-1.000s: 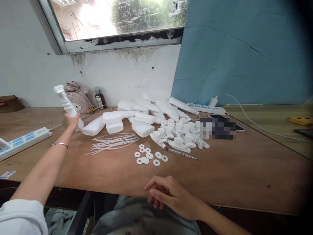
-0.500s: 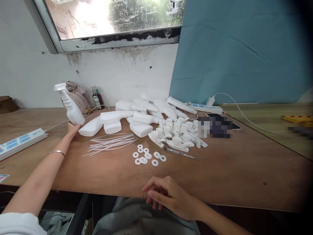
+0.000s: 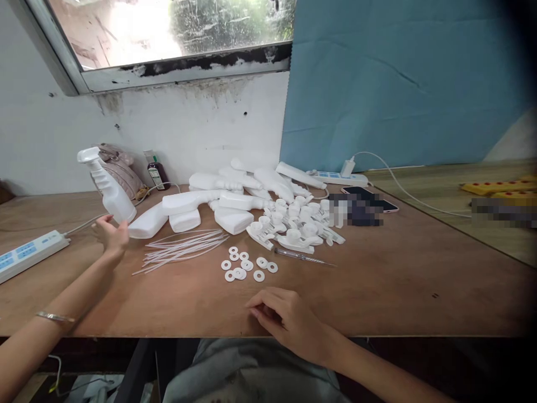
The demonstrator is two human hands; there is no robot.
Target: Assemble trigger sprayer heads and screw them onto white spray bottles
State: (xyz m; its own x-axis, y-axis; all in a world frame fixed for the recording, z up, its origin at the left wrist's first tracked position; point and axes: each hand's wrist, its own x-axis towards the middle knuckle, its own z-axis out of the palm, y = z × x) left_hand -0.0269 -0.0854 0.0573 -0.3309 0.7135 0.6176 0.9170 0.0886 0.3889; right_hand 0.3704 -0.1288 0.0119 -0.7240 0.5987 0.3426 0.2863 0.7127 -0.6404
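White spray bottle (image 3: 115, 196), one, stands upright near the desk's (image 3: 369, 291) back edge, nozzle (image 3: 88, 155) leftward; left hand (image 3: 112, 238) spread-fingered, right hand (image 3: 291, 319) curled, pinch unclear.

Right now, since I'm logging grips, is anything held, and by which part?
Nothing: the left hand is open near the spray bottle; the right hand looks empty.

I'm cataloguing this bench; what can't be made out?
All in the head view:
Left power strip: cut off by the left edge.
Pink bag: partly hidden by the white spray bottle.
Dark bottle: label print too small.
Phone: partly hidden by pixelation.
Piled white bottles: lower ones overlapped by others.
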